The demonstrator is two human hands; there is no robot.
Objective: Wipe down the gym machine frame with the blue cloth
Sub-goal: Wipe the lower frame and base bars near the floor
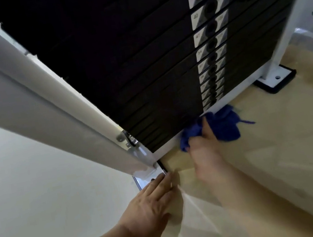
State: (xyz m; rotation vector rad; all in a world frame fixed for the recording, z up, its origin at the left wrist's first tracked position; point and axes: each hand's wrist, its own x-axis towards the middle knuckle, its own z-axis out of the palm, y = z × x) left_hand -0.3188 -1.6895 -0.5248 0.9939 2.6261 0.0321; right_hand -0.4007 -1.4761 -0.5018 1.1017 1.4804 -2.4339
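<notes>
Blue cloth (pixel 225 128) sits bunched against the low white rail (pixel 236 91) of the frame (pixel 22 96), just under the black stack (pixel 120 62) of weight plates. The right hand (pixel 203 152) grips it from the near side. Its fingers are curled into the folds and clamped on the fabric, with the thumb up against the cloth's top edge. The hand is motion-blurred, so single fingers are hard to make out. A loose corner of the cloth trails to the right over the tan floor (pixel 278 149).

The left hand (pixel 148 207) lies palm down and low. Its fingers (pixel 162 182) are straight and close together, holding nothing, and their tips reach the near edge of the metal foot plate (pixel 150 179) at the base of the left post (pixel 80 119). A bolted bracket (pixel 128 139) joins that post near its lower end.

Grey number labels (pixel 196 16) run down the middle of the stack beside round pin holes. At the far right, the frame's other foot (pixel 277 78) sits on a black pad on the floor.
</notes>
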